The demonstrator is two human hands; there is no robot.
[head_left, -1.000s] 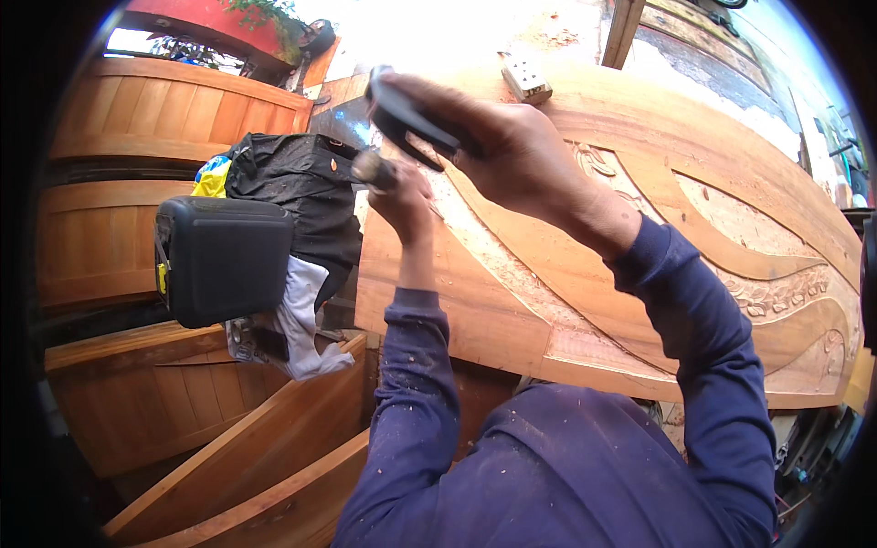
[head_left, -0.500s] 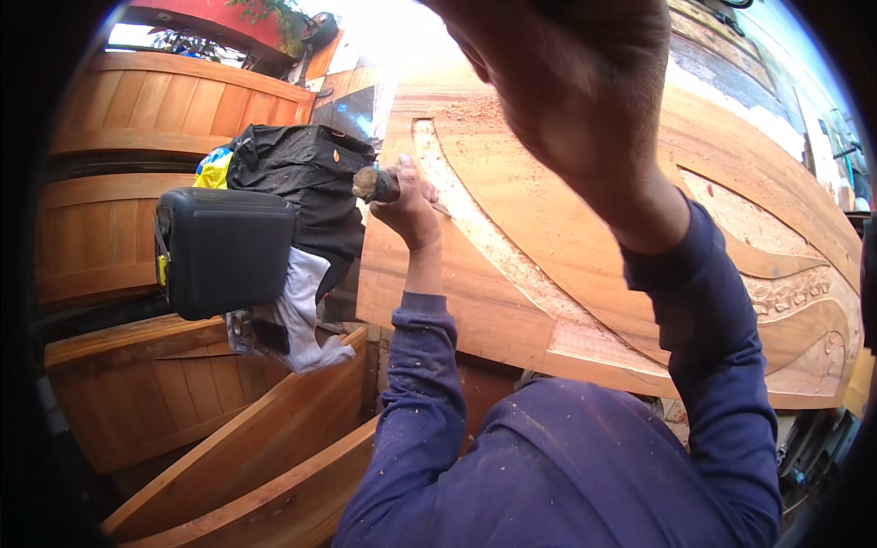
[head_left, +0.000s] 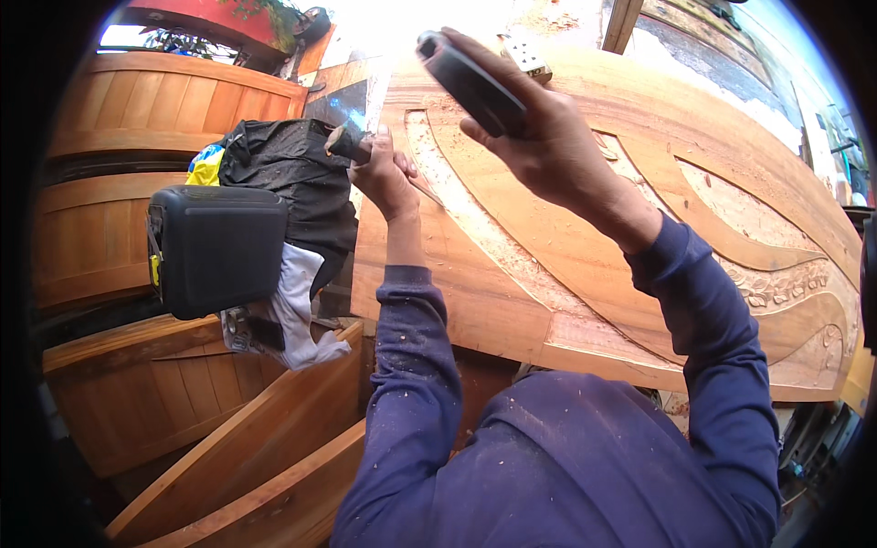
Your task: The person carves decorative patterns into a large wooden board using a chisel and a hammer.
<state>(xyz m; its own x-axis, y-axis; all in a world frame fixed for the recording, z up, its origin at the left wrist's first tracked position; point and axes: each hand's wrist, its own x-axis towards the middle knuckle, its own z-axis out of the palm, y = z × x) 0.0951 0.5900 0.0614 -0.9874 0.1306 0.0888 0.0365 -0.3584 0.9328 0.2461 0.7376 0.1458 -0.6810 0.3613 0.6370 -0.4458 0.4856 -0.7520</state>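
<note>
My left hand is closed round the dark handle of a chisel. Its thin metal blade slants down to the edge of a long curved groove cut in a wooden panel. Above the panel, my right hand grips a dark, elongated block with rounded ends; its exact kind cannot be made out. That block is apart from the chisel handle. Pale shavings lie in the groove and over the panel. Farther right, the panel bears more recesses and a carved leaf relief.
To the left, a black hard case rests beside black cloth and a white cloth. Slatted wooden panels stand behind, with long boards at lower left. A white socket block sits at the panel's far edge.
My right hand has come down and away from the camera, bringing the dark block into view. The left hand and chisel have shifted slightly left and up in the picture.
</note>
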